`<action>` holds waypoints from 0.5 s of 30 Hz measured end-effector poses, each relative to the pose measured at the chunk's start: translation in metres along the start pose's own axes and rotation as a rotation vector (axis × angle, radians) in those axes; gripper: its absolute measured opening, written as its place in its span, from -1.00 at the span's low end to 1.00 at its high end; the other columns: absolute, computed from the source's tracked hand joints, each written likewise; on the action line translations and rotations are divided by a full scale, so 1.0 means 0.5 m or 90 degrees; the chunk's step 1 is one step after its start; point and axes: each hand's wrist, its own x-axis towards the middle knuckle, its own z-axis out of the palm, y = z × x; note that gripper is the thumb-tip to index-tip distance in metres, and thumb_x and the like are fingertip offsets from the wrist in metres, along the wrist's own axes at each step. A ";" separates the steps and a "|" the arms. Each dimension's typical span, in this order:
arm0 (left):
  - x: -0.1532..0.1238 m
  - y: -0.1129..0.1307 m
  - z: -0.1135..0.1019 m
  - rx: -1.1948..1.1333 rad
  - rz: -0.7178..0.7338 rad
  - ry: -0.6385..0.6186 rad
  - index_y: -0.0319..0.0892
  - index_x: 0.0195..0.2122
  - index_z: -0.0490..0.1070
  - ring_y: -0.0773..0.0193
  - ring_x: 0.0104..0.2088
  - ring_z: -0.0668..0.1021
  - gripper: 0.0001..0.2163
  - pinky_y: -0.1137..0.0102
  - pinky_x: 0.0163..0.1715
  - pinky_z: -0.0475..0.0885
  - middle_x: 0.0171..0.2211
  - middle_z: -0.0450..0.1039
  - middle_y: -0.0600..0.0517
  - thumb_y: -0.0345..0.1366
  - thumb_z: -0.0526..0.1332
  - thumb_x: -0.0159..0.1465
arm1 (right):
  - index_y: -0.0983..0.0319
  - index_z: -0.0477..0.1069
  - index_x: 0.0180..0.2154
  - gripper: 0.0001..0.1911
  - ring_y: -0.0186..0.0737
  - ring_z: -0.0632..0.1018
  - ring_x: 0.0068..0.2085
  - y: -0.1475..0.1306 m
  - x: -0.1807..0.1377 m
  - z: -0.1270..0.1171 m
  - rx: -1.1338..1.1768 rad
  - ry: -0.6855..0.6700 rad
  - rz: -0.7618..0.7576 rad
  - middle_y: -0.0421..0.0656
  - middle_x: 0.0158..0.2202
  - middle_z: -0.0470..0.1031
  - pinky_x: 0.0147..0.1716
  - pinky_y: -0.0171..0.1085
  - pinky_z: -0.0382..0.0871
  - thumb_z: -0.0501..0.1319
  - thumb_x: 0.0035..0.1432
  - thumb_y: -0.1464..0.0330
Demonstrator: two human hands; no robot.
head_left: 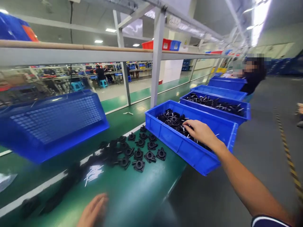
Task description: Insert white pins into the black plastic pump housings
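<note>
My right hand (200, 130) reaches into the nearest blue bin (189, 148), fingers curled down among the black plastic parts (172, 119) and white pins inside; what it grips, if anything, is hidden. My left hand (92, 211) lies low over the green belt (132, 192) near its front edge, blurred, fingers stretched forward with nothing in them. Several black round parts (142, 148) sit in rows on the belt between the hands, and a small pile of white pins (93, 173) lies beside them.
A tilted blue crate (54, 123) stands at the left. More blue bins (215, 105) of black parts line the right side of the belt. A person (253, 75) sits farther along. A metal frame post (156, 63) rises behind the bins.
</note>
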 end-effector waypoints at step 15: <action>0.019 -0.011 -0.046 0.036 0.053 0.039 -0.27 -0.19 0.39 0.26 -0.40 0.46 -0.52 0.36 -0.38 0.40 -0.31 0.46 -0.11 0.08 0.18 0.10 | 0.29 0.43 -0.27 -0.80 -0.16 0.46 -0.20 -0.687 -0.021 0.397 0.219 -0.201 -0.502 -0.05 -0.25 0.49 -0.19 -0.27 0.29 0.03 0.24 0.44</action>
